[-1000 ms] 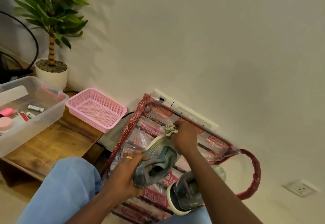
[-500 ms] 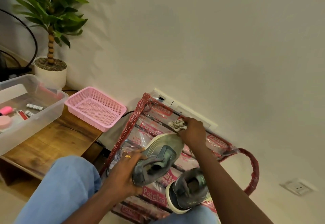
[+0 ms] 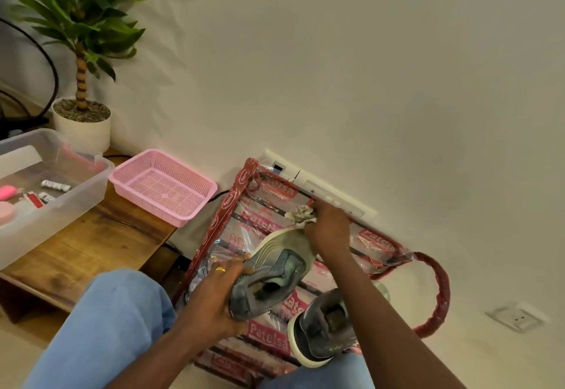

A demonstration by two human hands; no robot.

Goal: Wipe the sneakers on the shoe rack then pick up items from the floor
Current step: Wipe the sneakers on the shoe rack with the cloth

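Head cam looks down on both arms stretched out over the rack (image 3: 227,202). Left hand (image 3: 214,300) is curled round the heel end of a grey sneaker (image 3: 275,269), holding it above the rack with the toe pointing away. Right hand (image 3: 328,229) has a crumpled cloth (image 3: 301,214) bunched in its fingers, right at that sneaker's toe. Rack's plastic wrap says "Patelsa" in white on red, over and over. Other sneaker (image 3: 324,330) sits on the rack under the right forearm
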